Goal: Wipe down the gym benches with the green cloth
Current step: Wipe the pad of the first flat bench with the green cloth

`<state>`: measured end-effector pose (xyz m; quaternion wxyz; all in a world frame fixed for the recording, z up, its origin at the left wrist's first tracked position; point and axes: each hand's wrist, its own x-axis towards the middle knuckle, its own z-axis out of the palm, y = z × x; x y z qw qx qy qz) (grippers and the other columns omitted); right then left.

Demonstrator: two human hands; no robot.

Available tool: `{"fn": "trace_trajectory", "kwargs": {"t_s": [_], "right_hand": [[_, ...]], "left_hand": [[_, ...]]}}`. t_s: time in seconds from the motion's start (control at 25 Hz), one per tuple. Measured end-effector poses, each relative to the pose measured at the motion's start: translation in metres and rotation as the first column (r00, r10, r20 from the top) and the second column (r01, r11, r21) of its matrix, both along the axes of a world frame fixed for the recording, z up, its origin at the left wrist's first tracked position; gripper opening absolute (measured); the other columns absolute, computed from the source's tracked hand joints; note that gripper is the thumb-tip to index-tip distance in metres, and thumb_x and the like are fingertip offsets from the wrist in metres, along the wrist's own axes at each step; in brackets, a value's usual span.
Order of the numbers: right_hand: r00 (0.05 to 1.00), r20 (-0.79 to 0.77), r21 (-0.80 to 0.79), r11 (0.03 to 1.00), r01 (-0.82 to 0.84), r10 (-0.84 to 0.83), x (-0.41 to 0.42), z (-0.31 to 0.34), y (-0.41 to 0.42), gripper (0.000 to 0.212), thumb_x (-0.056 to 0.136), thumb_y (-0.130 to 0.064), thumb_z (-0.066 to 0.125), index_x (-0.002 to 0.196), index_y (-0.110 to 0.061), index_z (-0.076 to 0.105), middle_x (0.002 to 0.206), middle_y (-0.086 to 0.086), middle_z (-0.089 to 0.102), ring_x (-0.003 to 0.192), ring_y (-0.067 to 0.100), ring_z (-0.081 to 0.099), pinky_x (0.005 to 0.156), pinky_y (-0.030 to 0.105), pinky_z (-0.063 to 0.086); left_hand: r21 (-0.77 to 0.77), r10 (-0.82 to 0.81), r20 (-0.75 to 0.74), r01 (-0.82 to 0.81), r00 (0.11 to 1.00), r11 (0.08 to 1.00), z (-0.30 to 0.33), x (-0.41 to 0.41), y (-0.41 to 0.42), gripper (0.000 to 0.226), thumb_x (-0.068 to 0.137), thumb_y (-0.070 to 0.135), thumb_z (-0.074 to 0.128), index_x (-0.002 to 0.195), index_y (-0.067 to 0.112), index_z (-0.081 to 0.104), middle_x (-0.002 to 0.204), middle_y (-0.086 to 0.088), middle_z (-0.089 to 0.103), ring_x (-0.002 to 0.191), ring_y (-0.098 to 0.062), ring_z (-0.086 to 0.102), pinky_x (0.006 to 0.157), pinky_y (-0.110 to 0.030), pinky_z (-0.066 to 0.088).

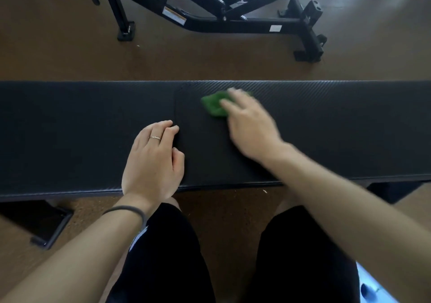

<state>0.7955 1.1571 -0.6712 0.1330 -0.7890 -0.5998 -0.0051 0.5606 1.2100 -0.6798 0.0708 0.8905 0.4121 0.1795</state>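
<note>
Black padded bench [326,127] on brown floor [58,53]

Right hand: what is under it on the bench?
The green cloth lies under the right hand's fingers, flat on the black bench pad. Its left part shows; the rest is covered by the blurred hand.

The right hand [250,130] is smeared by motion blur and covers the right part of the green cloth [213,104]. The counter [70,134] runs off both side edges of the frame.
</note>
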Motion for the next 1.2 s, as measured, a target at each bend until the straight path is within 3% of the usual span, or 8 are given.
{"fn": "trace_trajectory", "kwargs": {"t_s": [0.12,0.2,0.36,0.48,0.72,0.84,0.96,1.2], "right_hand": [[0.929,-0.048,-0.063,0.930,0.363,-0.366,0.090,0.012,-0.007,0.050,0.102,-0.017,0.036,0.145,-0.001,0.054,0.161,0.022,0.036,0.150,0.038,0.033,0.126,0.045,0.022],[0.908,-0.043,-0.058,0.909,0.414,-0.416,0.065,0.014,-0.003,0.047,0.100,-0.012,0.040,0.143,0.002,0.055,0.160,0.025,0.037,0.149,0.040,0.033,0.125,0.049,0.022],[0.998,-0.018,0.038,0.998,0.057,-0.057,-0.070,-0.002,-0.047,0.046,0.096,-0.008,0.047,0.139,0.000,0.059,0.155,0.023,0.046,0.146,0.039,0.041,0.122,0.050,0.027],[0.994,-0.052,0.001,0.996,-0.093,0.093,-0.067,0.008,-0.049,0.042,0.103,-0.010,0.046,0.143,-0.004,0.057,0.158,0.017,0.043,0.149,0.032,0.037,0.125,0.041,0.018],[0.993,-0.058,-0.045,0.994,0.100,-0.103,-0.041,0.011,0.041,0.044,0.106,-0.011,0.039,0.149,-0.005,0.050,0.164,0.018,0.034,0.154,0.032,0.026,0.128,0.044,0.014],[0.999,-0.023,0.030,0.999,-0.030,0.031,-0.090,0.006,-0.009,0.044,0.101,-0.006,0.049,0.145,-0.002,0.054,0.160,0.020,0.039,0.151,0.036,0.033,0.126,0.048,0.020],[0.982,-0.031,0.026,0.982,-0.185,0.185,-0.141,0.001,-0.051,0.043,0.098,-0.007,0.058,0.141,-0.003,0.058,0.158,0.017,0.044,0.149,0.033,0.039,0.124,0.049,0.027],[0.994,-0.060,-0.031,0.995,-0.092,0.090,-0.105,0.010,0.093,0.043,0.103,-0.008,0.041,0.144,-0.003,0.054,0.161,0.019,0.038,0.151,0.037,0.032,0.127,0.048,0.018]], "left_hand": [[-0.007,0.000,0.001,0.000,1.000,1.000,0.001,0.001,0.001,0.049,0.096,0.025,0.038,0.135,0.005,0.060,0.141,-0.010,0.058,0.134,-0.029,0.048,0.116,-0.048,0.041],[-0.015,0.006,0.012,-0.006,1.000,1.000,0.000,0.000,0.001,0.049,0.095,0.025,0.039,0.135,0.005,0.061,0.141,-0.010,0.059,0.134,-0.029,0.049,0.115,-0.048,0.041],[-0.017,0.001,0.035,0.000,0.999,1.000,0.000,0.000,-0.003,0.051,0.095,0.025,0.038,0.135,0.005,0.061,0.140,-0.010,0.059,0.133,-0.029,0.050,0.114,-0.048,0.042],[-0.015,0.000,0.026,0.001,1.000,1.000,0.001,-0.002,0.000,0.051,0.095,0.025,0.037,0.135,0.005,0.061,0.140,-0.010,0.059,0.133,-0.028,0.049,0.114,-0.048,0.042],[-0.049,-0.025,0.016,0.025,1.000,0.998,0.013,-0.014,0.009,0.041,0.097,0.022,0.045,0.130,0.007,0.063,0.135,-0.010,0.062,0.125,-0.028,0.056,0.108,-0.043,0.046],[-0.010,0.177,-0.046,-0.177,0.983,0.984,0.023,-0.066,0.049,0.028,0.092,0.022,0.047,0.110,0.007,0.063,0.114,-0.014,0.064,0.101,-0.037,0.059,0.088,-0.048,0.048],[-0.027,0.298,-0.064,-0.301,0.952,0.953,0.018,-0.109,0.073,0.020,0.093,0.015,0.053,0.109,0.006,0.060,0.115,-0.013,0.059,0.103,-0.039,0.055,0.087,-0.051,0.046],[-0.071,0.276,0.002,-0.275,0.961,0.959,0.008,-0.110,0.072,0.021,0.093,0.015,0.053,0.113,0.011,0.057,0.120,-0.005,0.056,0.111,-0.030,0.049,0.095,-0.044,0.042]]}}
